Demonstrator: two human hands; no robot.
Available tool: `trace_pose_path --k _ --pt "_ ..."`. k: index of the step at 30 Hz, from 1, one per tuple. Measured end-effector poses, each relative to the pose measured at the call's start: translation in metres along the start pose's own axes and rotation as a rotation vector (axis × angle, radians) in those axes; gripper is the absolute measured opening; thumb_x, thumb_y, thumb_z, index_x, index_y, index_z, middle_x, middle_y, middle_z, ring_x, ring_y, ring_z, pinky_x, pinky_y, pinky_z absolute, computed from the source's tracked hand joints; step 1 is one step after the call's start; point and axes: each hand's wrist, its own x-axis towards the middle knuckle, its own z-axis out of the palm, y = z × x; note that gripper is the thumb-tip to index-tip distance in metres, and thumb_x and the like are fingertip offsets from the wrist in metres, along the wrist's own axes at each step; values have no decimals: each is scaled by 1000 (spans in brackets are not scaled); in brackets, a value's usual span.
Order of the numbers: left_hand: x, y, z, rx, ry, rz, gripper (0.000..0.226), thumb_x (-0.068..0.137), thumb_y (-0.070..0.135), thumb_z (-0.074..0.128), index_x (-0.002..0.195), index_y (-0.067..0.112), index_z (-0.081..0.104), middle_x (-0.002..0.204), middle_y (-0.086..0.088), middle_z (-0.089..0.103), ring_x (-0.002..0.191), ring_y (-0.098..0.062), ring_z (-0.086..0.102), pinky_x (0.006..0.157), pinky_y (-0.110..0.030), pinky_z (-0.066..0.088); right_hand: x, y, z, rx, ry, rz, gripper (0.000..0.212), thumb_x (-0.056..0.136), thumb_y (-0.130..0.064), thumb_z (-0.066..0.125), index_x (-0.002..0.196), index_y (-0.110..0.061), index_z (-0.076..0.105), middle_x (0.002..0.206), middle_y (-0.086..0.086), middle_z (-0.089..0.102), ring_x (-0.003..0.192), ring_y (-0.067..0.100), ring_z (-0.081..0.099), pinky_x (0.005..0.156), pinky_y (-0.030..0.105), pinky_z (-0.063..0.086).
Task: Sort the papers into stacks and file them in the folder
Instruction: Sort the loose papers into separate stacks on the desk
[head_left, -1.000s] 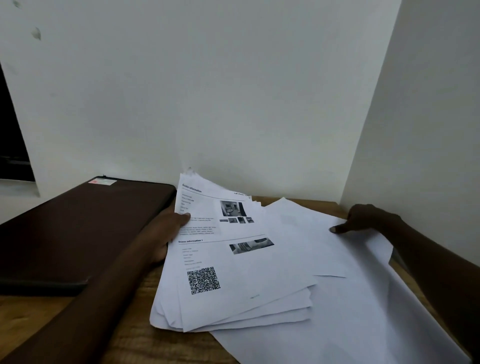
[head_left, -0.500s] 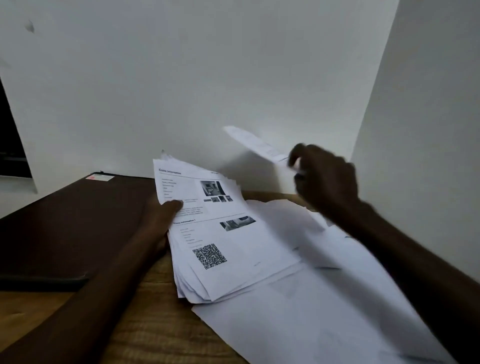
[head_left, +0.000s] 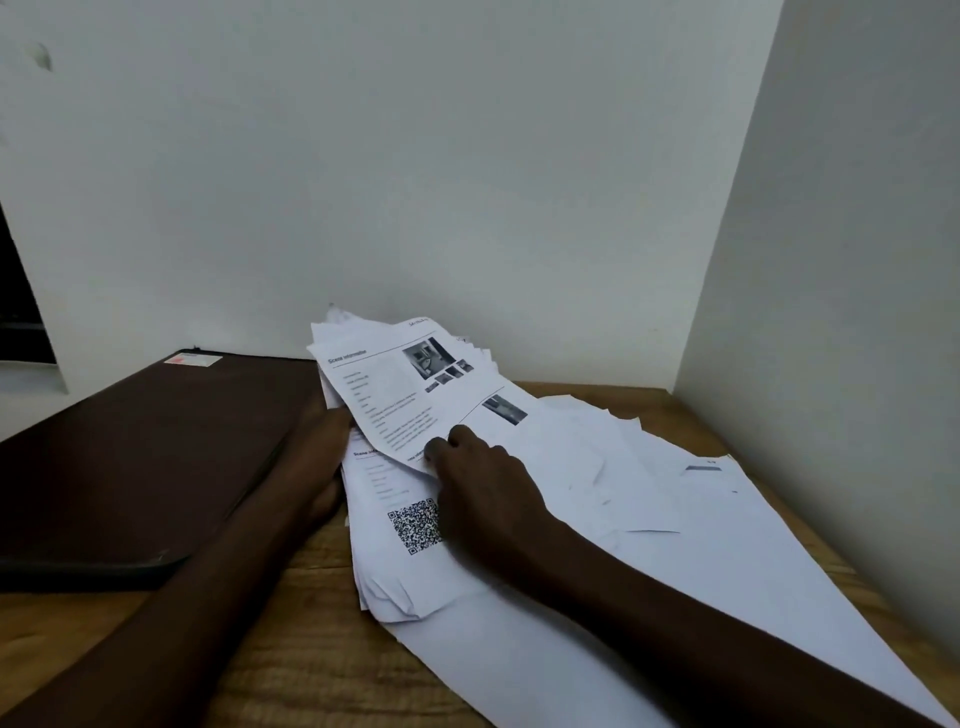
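right hand (head_left: 485, 493) back on top sheet (head_left: 410, 395)

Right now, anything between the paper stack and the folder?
Only the left hand, gripping the stack at its left edge beside the folder; the right hand pinches the top sheet. No other object lies between them. The folder looks closed, so it needs opening.

So the desk (head_left: 291, 649) I'm sitting at is plain wood with a visible grain, tucked right into a corner. White back wall (head_left: 415, 182) straight ahead, another white side wall (head_left: 857, 260) on my right. There's a small grey scuff (head_left: 41, 54) high up on the left. Far left there's a dark opening (head_left: 15, 291), maybe a window, too dim to tell, with a pale ledge (head_left: 26, 379) under it.
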Motion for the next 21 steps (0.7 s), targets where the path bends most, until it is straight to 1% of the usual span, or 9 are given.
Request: trace_pose_path --k 4,6,9,11,12,14,16,18,21 --pt "-9 3 8 -127 -91 41 20 101 13 49 116 9 62 110 -14 71 95 -23 72 62 -26 59 2 0 0 48 -2 32 32 87 -4 47 118 -10 46 117 11 47 98 38 53 68 33 27" --pt "-13 3 9 -162 -113 51 24 105 20 42 114 12 64 110 -11 73 90 -17 73 65 -26 58 4 -1 -1 88 -23 64 35 85 -5 51 119 -10 46 118 11 47 102 38 52 69 33 30" --pt "-9 1 8 -86 -76 83 32 104 31 46 128 14 59 120 -10 70 105 -24 70 82 -35 57 11 -3 -3 204 -109 142 30 77 -7 62 105 -7 53 111 15 52 100 37 55 67 29 37" --pt "-5 -1 5 -56 -63 113 28 103 30 48 121 14 61 105 -3 76 92 -17 74 73 -30 60 18 -6 -3 314 -107 154 23 72 -8 66 92 -6 56 99 14 56 89 33 59 55 26 40" --pt "-5 -1 7 -50 -80 118 24 102 28 51 118 13 62 99 -1 77 87 -16 74 68 -27 60 20 -8 -2 366 -107 138 24 73 -10 67 95 -5 58 99 14 59 89 31 61 56 27 44" --pt "-6 -1 4 -13 -117 107 22 98 15 57 119 9 62 104 -6 76 92 -21 74 72 -29 61 21 -13 1 417 -121 63 39 81 -19 68 118 -6 61 117 13 63 108 27 59 85 31 49" --pt "-9 0 1 44 -152 100 33 93 -4 58 125 6 59 114 -11 73 103 -28 71 81 -35 60 20 -13 3 425 -139 8 51 87 -35 67 131 -12 57 134 6 58 125 19 50 102 24 33" --pt "-9 0 0 43 -161 78 41 90 -16 50 127 1 56 117 -16 69 103 -32 69 77 -35 60 20 -5 -1 470 -122 32 52 85 -46 69 127 -18 60 134 0 59 125 14 50 99 21 32" --pt "-9 11 -2 -89 -155 10 38 94 -18 37 119 4 55 110 -17 67 88 -29 70 66 -36 63 24 25 -17 519 22 154 47 82 -49 71 120 -22 64 126 -5 64 111 9 57 91 19 37"
